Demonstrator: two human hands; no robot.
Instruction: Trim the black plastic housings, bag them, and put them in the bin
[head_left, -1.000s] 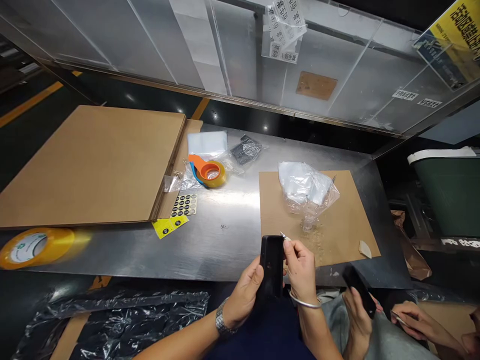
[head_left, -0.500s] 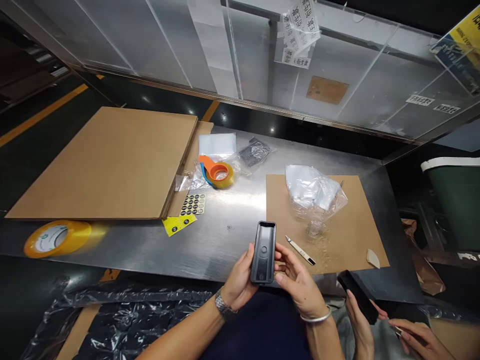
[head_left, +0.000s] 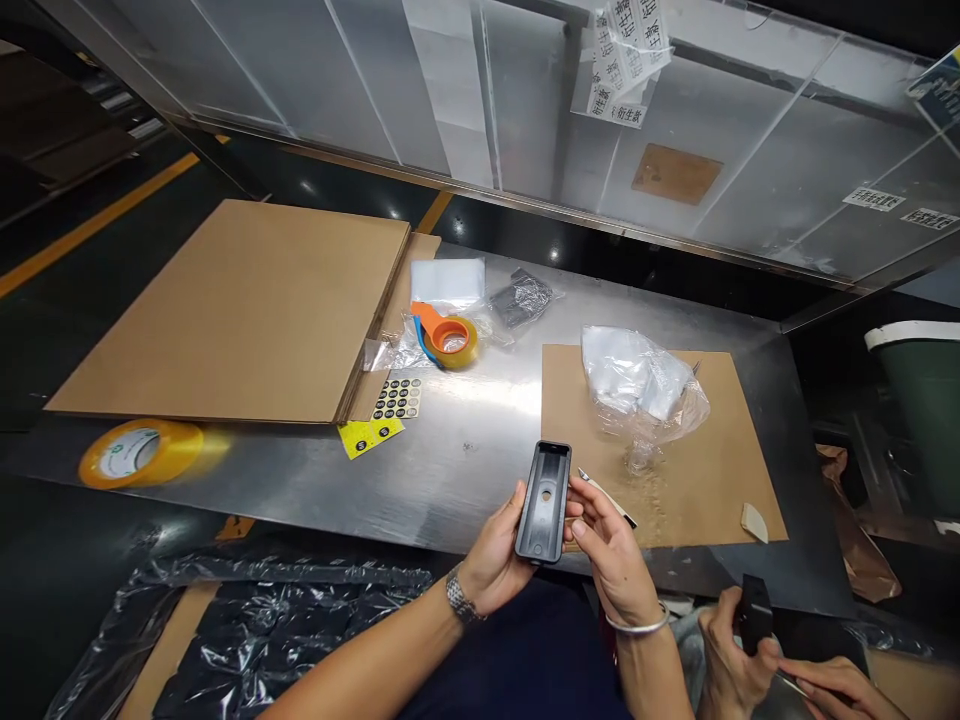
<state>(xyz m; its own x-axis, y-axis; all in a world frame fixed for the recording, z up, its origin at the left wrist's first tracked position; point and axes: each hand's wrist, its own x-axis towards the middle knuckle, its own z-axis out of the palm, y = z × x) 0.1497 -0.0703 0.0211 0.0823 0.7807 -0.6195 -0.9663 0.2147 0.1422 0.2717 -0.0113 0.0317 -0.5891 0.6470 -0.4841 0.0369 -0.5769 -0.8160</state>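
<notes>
A long black plastic housing (head_left: 543, 520), hollow with rounded corners and a round hole midway, is held up at the table's front edge, its open side facing me. My left hand (head_left: 499, 550) grips its left side and lower end. At its right edge, the curled fingers of my right hand (head_left: 611, 550) rest against it; their tips are partly hidden. A white craft knife (head_left: 611, 500) lies just beyond my right hand on a cardboard sheet (head_left: 720, 450).
Left are stacked cardboard (head_left: 240, 310), a tape roll (head_left: 139, 452) and sticker sheets (head_left: 397, 399). Behind lie an orange tape dispenser (head_left: 448, 335) and plastic bags (head_left: 637, 375). At right, a co-worker's hands (head_left: 739, 650) hold a black part (head_left: 754, 612). Wrapped black parts (head_left: 255, 640) sit below left.
The view has shifted, so the table appears further right. In my hands the housing has tilted slightly, and its central hole now shows light through. The co-worker's black part has turned upright.
</notes>
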